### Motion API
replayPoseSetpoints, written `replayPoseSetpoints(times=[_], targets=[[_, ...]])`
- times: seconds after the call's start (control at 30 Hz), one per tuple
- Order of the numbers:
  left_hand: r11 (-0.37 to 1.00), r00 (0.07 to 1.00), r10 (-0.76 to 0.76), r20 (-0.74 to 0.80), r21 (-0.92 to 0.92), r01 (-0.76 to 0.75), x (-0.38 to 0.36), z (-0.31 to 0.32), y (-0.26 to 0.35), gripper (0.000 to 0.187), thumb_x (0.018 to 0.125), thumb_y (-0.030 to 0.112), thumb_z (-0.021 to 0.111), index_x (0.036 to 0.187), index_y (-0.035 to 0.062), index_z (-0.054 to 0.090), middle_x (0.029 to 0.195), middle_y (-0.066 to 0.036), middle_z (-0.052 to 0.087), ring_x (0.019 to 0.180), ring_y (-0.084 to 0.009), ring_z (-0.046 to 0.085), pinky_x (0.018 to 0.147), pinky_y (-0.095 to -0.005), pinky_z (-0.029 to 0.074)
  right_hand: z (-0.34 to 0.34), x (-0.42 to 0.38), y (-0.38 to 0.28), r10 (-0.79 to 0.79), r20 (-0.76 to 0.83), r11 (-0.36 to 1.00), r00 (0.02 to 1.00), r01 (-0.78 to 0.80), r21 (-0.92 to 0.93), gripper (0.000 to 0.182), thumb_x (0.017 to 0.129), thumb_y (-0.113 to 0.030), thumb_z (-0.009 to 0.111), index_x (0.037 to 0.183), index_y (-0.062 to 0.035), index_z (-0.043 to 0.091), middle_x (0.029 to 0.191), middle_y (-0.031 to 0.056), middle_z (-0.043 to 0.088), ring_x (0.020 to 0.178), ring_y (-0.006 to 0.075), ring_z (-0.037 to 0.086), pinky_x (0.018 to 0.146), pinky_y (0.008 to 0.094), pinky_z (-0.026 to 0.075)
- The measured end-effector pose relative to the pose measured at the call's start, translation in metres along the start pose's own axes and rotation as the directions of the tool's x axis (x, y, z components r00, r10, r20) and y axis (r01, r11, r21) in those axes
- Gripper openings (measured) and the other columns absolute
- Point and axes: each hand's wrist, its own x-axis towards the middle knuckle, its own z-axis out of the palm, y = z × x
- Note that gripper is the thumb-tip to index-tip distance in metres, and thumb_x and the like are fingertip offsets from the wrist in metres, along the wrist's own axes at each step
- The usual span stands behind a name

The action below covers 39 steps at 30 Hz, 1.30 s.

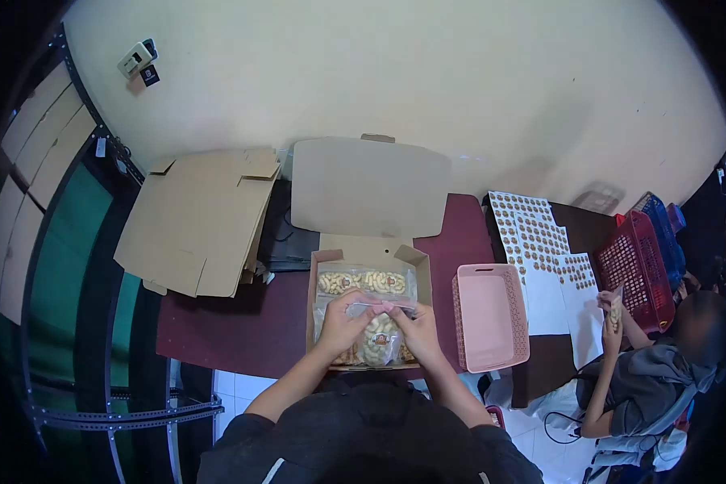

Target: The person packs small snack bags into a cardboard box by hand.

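Observation:
An open cardboard box (314, 278) with its lid (371, 185) raised stands on the dark red table. Clear bags of pale snacks (384, 281) with round labels lie inside it. Over the box, my left hand (343, 323) and my right hand (416, 329) pinch the top edge of one labelled snack bag (380, 343), which hangs upright between them. The fingers of both hands are closed on the plastic, close to a small pink piece at the middle. Lower bags in the box are partly hidden behind this one.
Flattened cardboard (193, 218) is stacked at the left, beside a metal rack. An empty pink basket (490, 319) stands right of the box. Beyond it lie sticker sheets (532, 234), a red basket (637, 270) and a seated co-worker (653, 379) holding a small bag.

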Motion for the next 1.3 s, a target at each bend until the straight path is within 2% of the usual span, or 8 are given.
replayPoseSetpoints(times=[0.17,0.5,0.67,0.73,0.87,1.03,1.2,1.3], targets=[[1.000,0.998,0.030,0.062,-0.006,-0.030,0.004,-0.012,-0.005,0.016,0.078,0.013,0.066,0.083,-0.0014,0.064,0.081,-0.008,0.063,0.080,-0.0152,0.057,0.075,-0.0264,0.043,-0.010,0.000,-0.001,0.028,0.073,1.000,0.997,-0.027,-0.016,0.025,0.086,-0.021,0.059,0.096,0.0017,0.064,0.090,0.0062,0.065,0.085,0.0095,0.055,0.078,0.0260,0.043],[0.995,0.892,-0.083,0.444,-0.008,0.097,0.006,-0.040,0.010,0.029,0.092,0.020,0.047,0.108,-0.0008,0.059,0.109,-0.009,0.060,0.103,-0.0151,0.052,0.092,-0.0286,0.037,-0.033,0.001,0.004,0.119,0.360,0.992,0.925,-0.097,-0.080,0.036,0.094,-0.028,0.044,0.108,0.0025,0.058,0.098,0.0048,0.062,0.091,0.0093,0.052,0.083,0.0259,0.040],[0.993,0.994,-0.022,0.110,-0.114,0.034,0.007,-0.018,-0.001,0.030,0.094,0.019,0.041,0.115,0.0003,0.049,0.110,-0.009,0.053,0.106,-0.0177,0.048,0.095,-0.0303,0.034,-0.020,0.008,0.006,0.051,0.095,0.997,0.994,-0.046,-0.057,0.036,0.094,-0.026,0.043,0.108,0.0028,0.058,0.097,0.0066,0.060,0.091,0.0128,0.052,0.082,0.0277,0.040],[0.976,0.981,0.182,0.070,0.109,-0.189,0.006,-0.013,0.009,0.035,0.091,0.023,0.045,0.118,-0.0004,0.046,0.114,-0.011,0.049,0.107,-0.0213,0.046,0.095,-0.0336,0.033,-0.010,0.009,-0.015,-0.405,-0.009,0.852,0.914,0.374,-0.366,0.033,0.093,-0.021,0.044,0.113,0.0017,0.055,0.099,0.0117,0.056,0.092,0.0184,0.052,0.082,0.0293,0.040],[0.948,0.950,0.273,0.150,0.127,-0.292,-0.006,0.012,0.012,0.053,0.085,0.030,0.056,0.125,-0.0008,0.042,0.127,-0.015,0.041,0.122,-0.0266,0.036,0.100,-0.0372,0.028,0.008,0.005,-0.018,-0.601,0.069,0.617,0.797,0.517,-0.593,0.033,0.085,-0.010,0.054,0.117,-0.0033,0.055,0.100,0.0143,0.051,0.090,0.0244,0.052,0.079,0.0323,0.043],[0.958,0.959,0.244,0.142,0.118,-0.261,-0.006,0.012,0.007,0.061,0.078,0.029,0.065,0.126,-0.0006,0.041,0.126,-0.017,0.043,0.121,-0.0282,0.038,0.100,-0.0367,0.030,0.013,0.002,-0.009,-0.457,-0.108,0.843,0.883,0.391,-0.369,0.032,0.077,-0.007,0.063,0.109,-0.0046,0.061,0.096,0.0116,0.052,0.097,0.0235,0.049,0.083,0.0334,0.040],[0.991,0.992,0.124,-0.033,0.051,-0.123,-0.015,0.019,0.002,0.037,0.074,0.012,0.069,0.106,-0.0016,0.056,0.100,-0.011,0.058,0.097,-0.0196,0.054,0.090,-0.0320,0.039,0.007,0.012,-0.015,-0.515,-0.113,0.740,0.850,0.374,-0.559,0.025,0.071,-0.009,0.070,0.095,-0.0031,0.064,0.097,0.0102,0.053,0.098,0.0225,0.049,0.084,0.0333,0.040],[0.999,0.996,0.040,-0.084,0.008,-0.040,-0.012,0.014,0.002,0.021,0.076,0.010,0.068,0.093,-0.0017,0.062,0.088,-0.010,0.061,0.087,-0.0171,0.057,0.093,-0.0336,0.036,0.008,0.018,-0.007,-0.267,-0.185,0.964,0.946,0.262,-0.050,0.017,0.073,-0.010,0.070,0.087,0.0001,0.065,0.099,0.0085,0.058,0.102,0.0168,0.050,0.086,0.0306,0.041]])
